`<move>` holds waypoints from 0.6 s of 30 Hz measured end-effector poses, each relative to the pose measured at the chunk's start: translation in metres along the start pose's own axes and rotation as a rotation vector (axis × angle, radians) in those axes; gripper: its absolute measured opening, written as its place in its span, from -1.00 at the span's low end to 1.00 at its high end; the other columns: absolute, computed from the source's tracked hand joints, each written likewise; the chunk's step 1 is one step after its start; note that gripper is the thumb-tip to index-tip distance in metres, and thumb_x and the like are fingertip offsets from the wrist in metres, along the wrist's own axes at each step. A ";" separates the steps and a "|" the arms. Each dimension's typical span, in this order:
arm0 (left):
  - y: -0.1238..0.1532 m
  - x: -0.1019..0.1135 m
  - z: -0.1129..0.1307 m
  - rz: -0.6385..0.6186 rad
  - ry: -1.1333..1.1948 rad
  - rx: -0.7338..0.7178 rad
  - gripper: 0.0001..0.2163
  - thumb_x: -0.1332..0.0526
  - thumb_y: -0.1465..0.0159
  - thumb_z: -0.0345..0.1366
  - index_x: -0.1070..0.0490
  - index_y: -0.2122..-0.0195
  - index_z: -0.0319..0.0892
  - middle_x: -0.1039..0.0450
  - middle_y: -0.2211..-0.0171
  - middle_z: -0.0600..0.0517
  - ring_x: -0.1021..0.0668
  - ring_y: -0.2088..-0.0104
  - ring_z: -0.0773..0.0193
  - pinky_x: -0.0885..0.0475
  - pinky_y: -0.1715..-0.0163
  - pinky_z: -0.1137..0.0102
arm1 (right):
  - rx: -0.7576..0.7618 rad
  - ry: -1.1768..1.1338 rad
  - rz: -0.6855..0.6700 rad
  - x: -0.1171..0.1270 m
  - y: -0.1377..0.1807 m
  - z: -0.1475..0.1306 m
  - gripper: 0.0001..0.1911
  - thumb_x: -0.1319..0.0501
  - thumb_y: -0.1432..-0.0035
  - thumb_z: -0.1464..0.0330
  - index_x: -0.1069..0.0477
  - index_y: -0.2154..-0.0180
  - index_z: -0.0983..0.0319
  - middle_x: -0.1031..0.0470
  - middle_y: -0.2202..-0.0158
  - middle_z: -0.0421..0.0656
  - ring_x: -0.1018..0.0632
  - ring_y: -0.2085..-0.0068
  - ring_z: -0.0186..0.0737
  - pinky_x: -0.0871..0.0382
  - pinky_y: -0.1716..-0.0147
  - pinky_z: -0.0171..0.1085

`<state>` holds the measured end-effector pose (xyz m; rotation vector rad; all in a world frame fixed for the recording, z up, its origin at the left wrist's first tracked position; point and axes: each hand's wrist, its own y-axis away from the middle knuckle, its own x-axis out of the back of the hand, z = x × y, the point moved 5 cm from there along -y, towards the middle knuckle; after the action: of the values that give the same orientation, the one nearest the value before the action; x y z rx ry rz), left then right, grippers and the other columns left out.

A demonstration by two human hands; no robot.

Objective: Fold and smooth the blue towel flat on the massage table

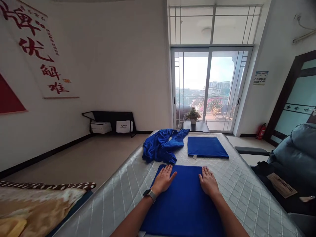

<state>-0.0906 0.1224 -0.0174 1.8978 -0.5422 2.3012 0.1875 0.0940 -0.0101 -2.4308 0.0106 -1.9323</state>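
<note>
A flat blue cloth piece (182,204), roughly rectangular, lies in front of me on the quilted silver-white mattress (118,194). My left hand (163,179) rests flat on its far left corner, fingers stretched out and thumb apart; a watch (149,195) is on that wrist. On the far right corner lies my right hand (208,180), also flat with its fingers extended. Beyond my hands, to the left, is a crumpled blue cloth (163,144). Farther right sits a second flat blue piece (207,146), neatly squared, with a white tag (195,157) at its near edge.
A small black table (201,126) with a potted plant (193,116) stands past the mattress's far end, before the sliding glass door (192,85). A grey-blue chair (293,151) is close on the right. Patterned blankets (44,204) lie at lower left. A black rack (112,117) holds boxes.
</note>
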 end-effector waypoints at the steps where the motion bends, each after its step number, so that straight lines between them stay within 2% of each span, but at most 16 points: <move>1: 0.002 0.000 -0.010 0.012 -0.008 0.015 -0.27 0.26 -0.47 0.15 -0.13 -0.42 -0.31 -0.12 -0.42 -0.21 -0.17 -0.43 0.02 -0.09 -0.40 0.05 | -0.003 0.005 -0.002 0.000 0.000 0.000 -0.28 0.24 -0.42 0.14 0.11 -0.46 0.40 0.14 -0.50 -0.06 0.13 -0.49 -0.16 0.29 -0.42 -0.11; 6: 0.004 -0.006 -0.039 0.063 -0.002 0.070 -0.26 0.23 -0.46 0.16 -0.12 -0.42 -0.33 -0.12 -0.42 -0.23 -0.18 -0.43 -0.01 -0.11 -0.39 0.03 | -0.026 0.029 -0.004 -0.002 -0.002 0.001 -0.28 0.24 -0.42 0.14 0.11 -0.46 0.37 0.12 -0.50 -0.08 0.11 -0.49 -0.17 0.28 -0.42 -0.13; 10: 0.003 -0.009 -0.044 0.075 0.012 0.071 -0.28 0.19 -0.46 0.16 -0.14 -0.41 -0.31 -0.13 -0.42 -0.23 -0.18 -0.43 -0.01 -0.12 -0.39 0.05 | -0.022 0.062 0.007 -0.002 -0.002 0.001 -0.28 0.24 -0.42 0.14 0.10 -0.46 0.37 0.11 -0.50 -0.08 0.09 -0.49 -0.17 0.25 -0.42 -0.13; 18: 0.006 -0.002 -0.058 0.101 0.023 0.092 -0.32 0.16 -0.48 0.11 -0.14 -0.41 -0.32 -0.13 -0.42 -0.26 -0.21 -0.42 -0.02 -0.14 -0.38 0.06 | -0.035 0.085 -0.008 -0.004 -0.004 0.001 -0.29 0.24 -0.43 0.14 0.11 -0.46 0.35 0.12 -0.50 -0.09 0.09 -0.49 -0.17 0.23 -0.42 -0.12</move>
<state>-0.1460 0.1371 -0.0292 1.9234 -0.5501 2.4483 0.1877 0.0983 -0.0137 -2.3712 0.0378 -2.0546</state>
